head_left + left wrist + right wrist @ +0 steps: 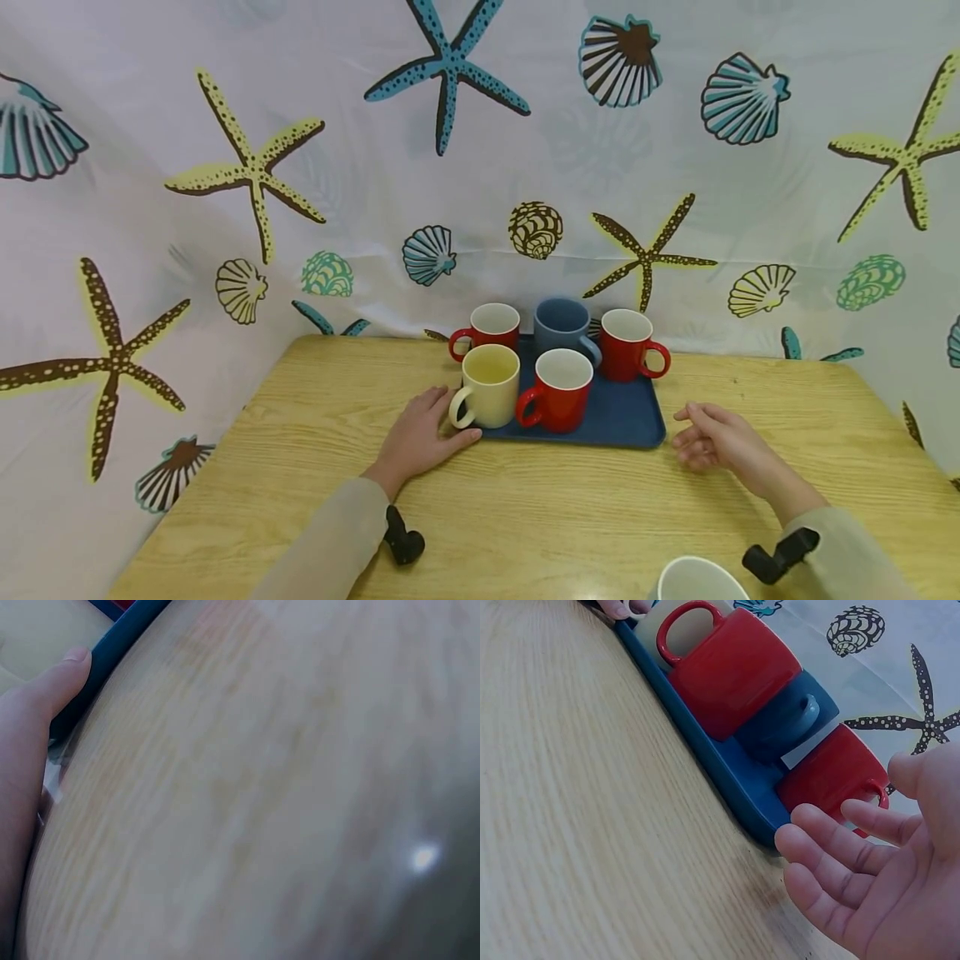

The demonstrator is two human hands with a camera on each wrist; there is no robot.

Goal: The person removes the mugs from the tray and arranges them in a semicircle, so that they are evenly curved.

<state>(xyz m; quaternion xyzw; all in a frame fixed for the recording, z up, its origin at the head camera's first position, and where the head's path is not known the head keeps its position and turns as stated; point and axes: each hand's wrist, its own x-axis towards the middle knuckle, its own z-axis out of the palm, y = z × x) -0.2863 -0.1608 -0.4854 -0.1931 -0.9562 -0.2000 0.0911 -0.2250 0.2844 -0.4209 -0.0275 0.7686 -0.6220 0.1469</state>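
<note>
My left hand [420,433] holds the blue tray [615,417] by its corner at eight o'clock, thumb lying on the rim; how far the fingers reach beneath it I cannot see. My right hand [723,437] holds nothing, its fingers loosely bent and spread, just off the corner at four o'clock. The tray lies ahead of me toward twelve o'clock on the wooden table [570,500], bearing the cream mug [495,400] at eight, the front red mug [566,404] at six, the blue mug [558,340] at twelve, and two more red ones, at ten and two. As I judge it, lifting from my left alone would tip everything toward four o'clock and send the mugs sliding together. The handle at two juts past the rim, so my right fingers could knock it. A careless pull toward me might strike the pale cup [697,579] down at five.
</note>
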